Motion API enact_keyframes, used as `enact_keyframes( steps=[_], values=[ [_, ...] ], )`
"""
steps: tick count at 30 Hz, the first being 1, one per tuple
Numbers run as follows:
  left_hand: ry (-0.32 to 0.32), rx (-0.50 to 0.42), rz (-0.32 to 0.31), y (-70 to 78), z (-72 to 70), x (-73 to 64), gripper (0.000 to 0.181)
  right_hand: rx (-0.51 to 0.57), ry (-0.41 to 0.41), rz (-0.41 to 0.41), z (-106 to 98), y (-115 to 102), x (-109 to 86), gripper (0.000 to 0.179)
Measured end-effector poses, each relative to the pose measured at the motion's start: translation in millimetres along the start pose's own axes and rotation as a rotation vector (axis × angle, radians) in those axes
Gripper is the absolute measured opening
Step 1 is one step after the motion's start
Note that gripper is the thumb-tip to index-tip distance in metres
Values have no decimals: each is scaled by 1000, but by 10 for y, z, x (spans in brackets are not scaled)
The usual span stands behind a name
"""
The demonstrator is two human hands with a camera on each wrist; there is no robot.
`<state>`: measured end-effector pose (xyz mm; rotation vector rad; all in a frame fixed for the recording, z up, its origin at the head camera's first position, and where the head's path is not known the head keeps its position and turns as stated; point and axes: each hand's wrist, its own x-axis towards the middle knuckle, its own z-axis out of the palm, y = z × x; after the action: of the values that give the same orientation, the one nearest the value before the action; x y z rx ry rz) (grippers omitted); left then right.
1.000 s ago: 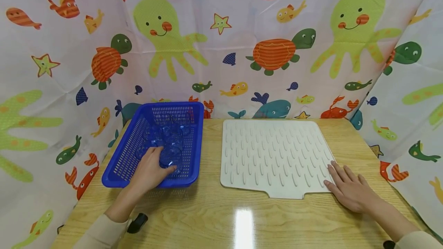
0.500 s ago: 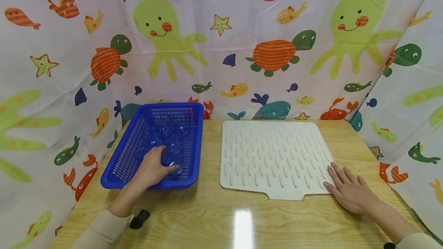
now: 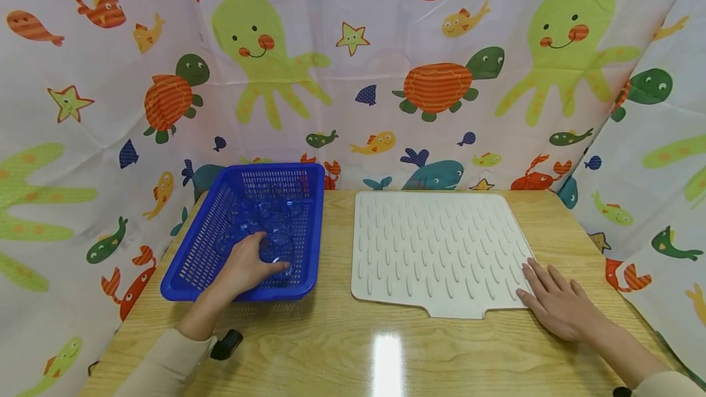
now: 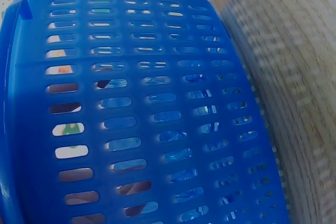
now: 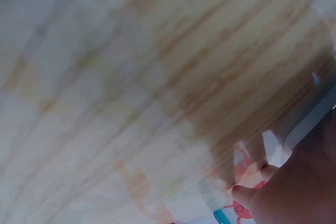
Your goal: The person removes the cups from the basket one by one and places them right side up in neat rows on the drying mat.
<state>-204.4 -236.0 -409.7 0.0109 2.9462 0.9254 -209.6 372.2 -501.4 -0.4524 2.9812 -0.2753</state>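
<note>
My left hand [image 3: 247, 265] reaches over the near side of a blue slotted plastic basket [image 3: 318, 231]. Its thumb and fingers hold a clear glass cup [image 3: 278, 247] between them, inside the basket. Several more clear glass pieces [image 3: 273, 210] lie behind it. In the left wrist view the basket's outer wall [image 4: 157, 98] fills most of the picture, and the hand shows only in bits through the slots. My right hand [image 3: 559, 302] lies flat with spread fingers, fingertips on the right edge of a white ridged drying mat [image 3: 436, 244]. In the right wrist view part of that hand [image 5: 294, 198] appears.
Both basket and mat lie on a wooden table [image 3: 342, 348], with a strip of wood between them. A curtain [image 3: 375, 158] printed with sea animals surrounds the table at the back and sides. A black strap piece [image 3: 226, 345] sits at the left cuff.
My left hand and the clear glass cup have shifted slightly to the right inside the basket. The right hand has stayed at the mat's edge.
</note>
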Motion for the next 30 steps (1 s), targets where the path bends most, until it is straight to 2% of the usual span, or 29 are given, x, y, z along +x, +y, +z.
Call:
enact_keyframes(
  steps=[16,21,30],
  values=[
    [-14,-43,-7,-30,16,55,89,-3,6,3,1,-12,-3,73],
    [11,-65,14,-21,13,48,88,-10,5,3,-1,-31,-8,73],
    [36,-168,42,84,-3,49,90,-10,4,7,-15,-27,-9,74]
  ],
)
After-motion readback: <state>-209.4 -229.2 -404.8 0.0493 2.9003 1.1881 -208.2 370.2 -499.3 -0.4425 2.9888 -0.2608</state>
